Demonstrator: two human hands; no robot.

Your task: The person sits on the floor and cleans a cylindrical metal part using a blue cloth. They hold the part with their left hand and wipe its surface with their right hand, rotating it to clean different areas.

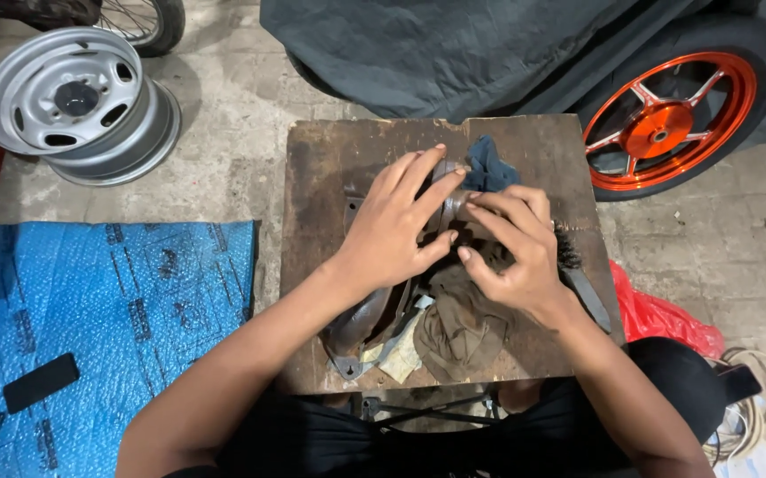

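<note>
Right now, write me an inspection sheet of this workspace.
Surface: worn wooden board, stained, set over a concrete floor.
Job's things: curved rusty metal pipe part lying on the board; brown rag beside it.
Clutter: dark blue cloth, black brush, scraps of paper.
Grippers: left hand spread flat on the metal part; right hand pressing fingers at the part, over the rag.
Cables: pale coiled hose or cord at the right edge.
Surroundings: silver wheel rim, orange motorcycle wheel, dark cover, blue bubble sheet with black phone, red bag.
</note>
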